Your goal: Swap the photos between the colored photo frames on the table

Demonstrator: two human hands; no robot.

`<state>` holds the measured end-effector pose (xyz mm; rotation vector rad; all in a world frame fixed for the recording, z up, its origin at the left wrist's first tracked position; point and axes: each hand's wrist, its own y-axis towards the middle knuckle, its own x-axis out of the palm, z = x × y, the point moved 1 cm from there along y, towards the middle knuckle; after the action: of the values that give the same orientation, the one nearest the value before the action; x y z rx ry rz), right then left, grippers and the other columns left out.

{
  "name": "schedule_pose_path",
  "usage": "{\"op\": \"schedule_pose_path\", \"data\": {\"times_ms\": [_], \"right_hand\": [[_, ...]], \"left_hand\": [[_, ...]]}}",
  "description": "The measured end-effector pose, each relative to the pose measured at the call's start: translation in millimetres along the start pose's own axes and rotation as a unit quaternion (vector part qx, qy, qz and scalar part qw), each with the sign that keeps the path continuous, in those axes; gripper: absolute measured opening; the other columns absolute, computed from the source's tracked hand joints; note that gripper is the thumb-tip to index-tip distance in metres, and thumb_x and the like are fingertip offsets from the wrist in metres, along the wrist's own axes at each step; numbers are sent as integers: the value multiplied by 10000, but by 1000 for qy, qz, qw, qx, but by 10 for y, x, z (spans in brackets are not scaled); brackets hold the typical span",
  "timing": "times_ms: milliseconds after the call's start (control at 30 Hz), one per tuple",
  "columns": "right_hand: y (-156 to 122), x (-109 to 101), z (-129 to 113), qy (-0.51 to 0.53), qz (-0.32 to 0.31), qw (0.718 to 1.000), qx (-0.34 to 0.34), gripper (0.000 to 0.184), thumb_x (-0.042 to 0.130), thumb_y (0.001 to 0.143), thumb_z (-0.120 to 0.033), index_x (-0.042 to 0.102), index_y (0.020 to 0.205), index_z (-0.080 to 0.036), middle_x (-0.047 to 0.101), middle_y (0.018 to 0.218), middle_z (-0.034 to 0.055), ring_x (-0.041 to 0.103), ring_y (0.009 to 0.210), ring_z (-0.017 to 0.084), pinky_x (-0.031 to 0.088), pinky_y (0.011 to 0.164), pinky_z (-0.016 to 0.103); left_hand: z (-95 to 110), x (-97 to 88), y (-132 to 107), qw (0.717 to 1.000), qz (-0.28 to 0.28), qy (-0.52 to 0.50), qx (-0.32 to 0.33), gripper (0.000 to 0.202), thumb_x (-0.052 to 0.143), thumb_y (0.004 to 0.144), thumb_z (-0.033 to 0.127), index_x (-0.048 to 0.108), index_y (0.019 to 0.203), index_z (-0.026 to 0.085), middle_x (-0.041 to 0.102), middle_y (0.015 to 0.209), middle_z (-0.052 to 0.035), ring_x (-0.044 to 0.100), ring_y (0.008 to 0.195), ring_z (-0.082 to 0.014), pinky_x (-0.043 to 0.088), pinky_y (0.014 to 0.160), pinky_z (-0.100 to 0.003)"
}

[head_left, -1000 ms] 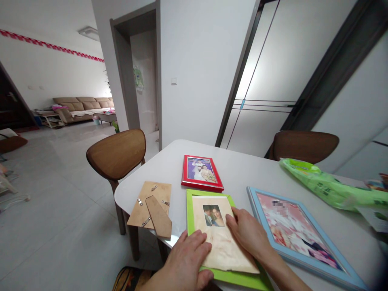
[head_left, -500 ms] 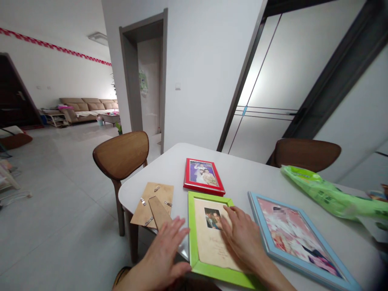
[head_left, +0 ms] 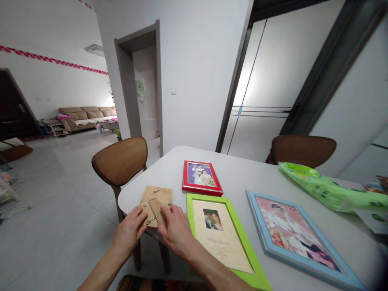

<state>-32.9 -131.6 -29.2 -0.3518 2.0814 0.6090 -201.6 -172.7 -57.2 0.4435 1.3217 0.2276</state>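
Our left hand point(head_left: 131, 229) and right hand point(head_left: 174, 231) clamp the backing board point(head_left: 156, 195); under our fingers the table point(head_left: 239, 178) ends, so a loose grip may drop it.

The backing board point(head_left: 155, 195) is lying under the fingers point(head_left: 167, 211); the nearest frame point(head_left: 221, 236) is sitting just right of them, a smaller frame point(head_left: 201, 178) beyond.

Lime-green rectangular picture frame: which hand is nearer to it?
Right. The right hand lies on the brown backing board beside the lime-green frame; the left hand grips the board's far side.
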Motion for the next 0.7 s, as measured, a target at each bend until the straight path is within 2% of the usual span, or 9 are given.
{"op": "schedule_pose_path", "data": {"times_ms": [67,200,267,400,533,700], "right_hand": [[-39,-131,43,55,17,998,19,458,528,684,-326,473,1121,-200,528,950,83,481,884,209,375,772,328],[-296,-516,228,115,52,992,30,435,555,629,-246,520,1057,-181,539,952,68,490,913,190,386,827,314],[-524,-719,412,98,59,993,27,400,537,633,-239,537,1032,-206,536,978,64,494,935,191,393,841,331],[-975,-983,875,43,54,996,63,361,546,621,-305,587,974,-238,548,1006,69,514,964,208,417,842,340],[-1173,-1006,1181,6,47,994,101,333,550,617,-338,617,927,-237,564,988,82,540,932,215,435,825,341],[-1164,-841,1328,-30,57,995,77,300,540,635,-306,622,905,-204,557,974,93,525,934,217,419,837,364]], "left_hand": [[140,-85,38,999,35,7,20,240,449,761,181,581,961,189,566,1097,-89,481,1069,-249,438,868,-389],[592,-229,62,993,79,-27,87,255,417,807,199,555,1021,184,564,1108,-91,466,1088,-232,433,884,-374],[877,-227,36,988,60,-64,130,275,413,814,185,527,1064,171,544,1137,-100,450,1104,-225,424,897,-358],[1398,-78,18,973,-33,-133,186,286,432,802,173,508,1075,141,531,1149,-125,435,1116,-231,414,907,-343],[1659,102,84,963,-105,-174,178,264,481,776,181,523,1033,138,522,1158,-123,433,1116,-239,394,922,-351],[1663,208,129,961,-162,-173,142,222,512,768,224,529,988,197,545,1128,-70,452,1094,-227,336,941,-439]]}}
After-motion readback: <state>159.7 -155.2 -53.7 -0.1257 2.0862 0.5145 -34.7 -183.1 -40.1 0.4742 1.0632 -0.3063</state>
